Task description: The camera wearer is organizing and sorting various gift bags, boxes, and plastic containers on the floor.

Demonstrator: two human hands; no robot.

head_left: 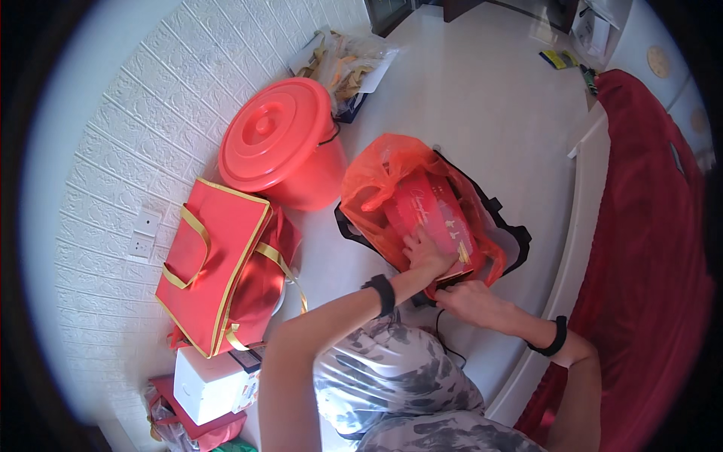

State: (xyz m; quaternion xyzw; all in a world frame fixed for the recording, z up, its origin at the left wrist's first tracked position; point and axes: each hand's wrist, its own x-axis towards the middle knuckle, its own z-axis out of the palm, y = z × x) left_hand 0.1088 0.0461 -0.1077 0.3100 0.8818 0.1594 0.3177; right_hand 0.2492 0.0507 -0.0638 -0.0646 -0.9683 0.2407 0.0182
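A red gift box [429,211] with pale printed figures lies inside an orange-red plastic bag [380,169]. The plastic bag sits within a larger bag with a dark rim [520,252] on the floor. Flat on the near part of the box top rests my left hand [427,256], fingers stretched out. At the bag's near edge my right hand [471,300] is closed with its fingertips on the plastic bag's rim, just below the box's near end. Part of the box is covered by the bag and my left hand.
A lidded red bucket [282,135] and a red insulated bag [218,264] with yellow straps stand along the left wall. Nearer are a white box [203,384] and red bags. Red cloth [640,248] hangs on the right beside a white frame. Packaging [346,68] lies at the back.
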